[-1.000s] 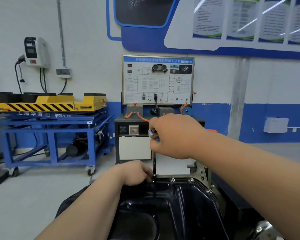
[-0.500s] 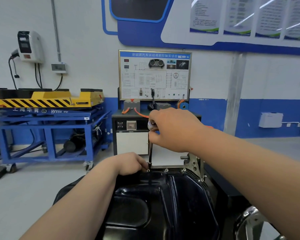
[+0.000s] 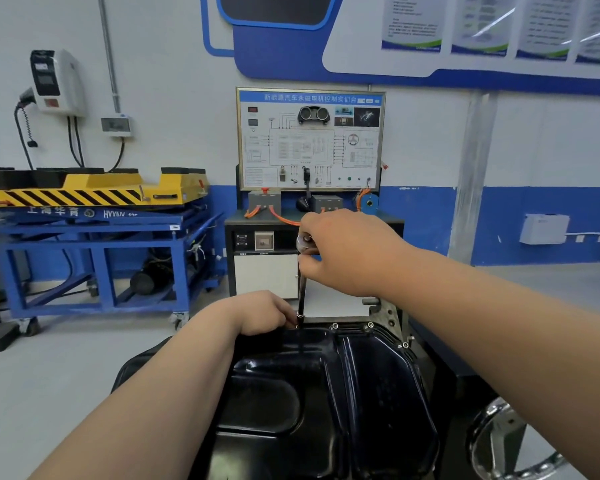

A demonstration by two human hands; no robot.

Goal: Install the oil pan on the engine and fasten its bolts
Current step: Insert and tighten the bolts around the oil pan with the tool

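Note:
A glossy black oil pan (image 3: 343, 393) lies upside down on the engine in front of me. Bolts sit in its far flange, two of them (image 3: 335, 326) (image 3: 370, 325) side by side and one (image 3: 405, 345) at the right corner. My right hand (image 3: 347, 251) grips the chrome head of a ratchet wrench (image 3: 305, 243) whose long extension (image 3: 301, 296) stands upright on a bolt at the far left of the flange. My left hand (image 3: 264, 313) rests on the pan's far rim with its fingers curled at the foot of the extension; the socket tip is partly hidden.
A chrome ring of the engine stand (image 3: 499, 445) shows at the lower right. Behind stand a training panel on a cabinet (image 3: 309, 140), a blue cart with a yellow lift platform (image 3: 94, 216) at left, and open grey floor between.
The view has shifted slightly, with both hands staying at the same bolt. My right hand keeps its grip on the ratchet head; the extension remains upright.

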